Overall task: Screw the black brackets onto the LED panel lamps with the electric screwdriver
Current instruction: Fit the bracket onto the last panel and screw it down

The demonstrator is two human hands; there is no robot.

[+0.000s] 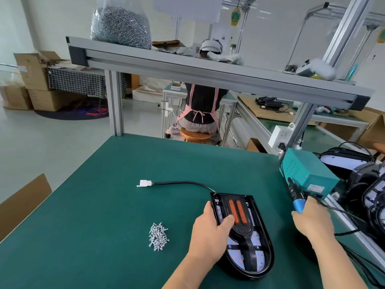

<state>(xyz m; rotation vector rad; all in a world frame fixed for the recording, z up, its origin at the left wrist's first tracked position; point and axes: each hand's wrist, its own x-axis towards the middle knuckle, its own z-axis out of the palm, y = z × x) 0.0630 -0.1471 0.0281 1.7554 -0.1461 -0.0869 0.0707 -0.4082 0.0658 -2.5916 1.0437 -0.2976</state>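
Nearby on matte green mat [104,205]: glossy black lamp [259,257], elongated, near end rounded, flat cabled end pointing away; long axis near-far. Ribbed black bracket [242,232] lies lengthwise on it. Left hand [210,232] grips lamp edge, thumb on bracket. Right hand [312,220] clasps blue screwdriver [296,202].

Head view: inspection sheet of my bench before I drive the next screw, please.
Surface: green mat covers the bench.
Job's things: LED panel lamp lies flat with the black bracket on it; screws piled to its left.
Clutter: teal power box and stacked lamps at the right edge.
Grippers: left hand holds the LED panel lamp, thumb on the bracket; right hand grips the electric screwdriver, off the lamp.
Cables: lamp cable curves to a white connector, unplugged.
Surroundings: bag of screws on the overhead shelf; seated person beyond the bench.
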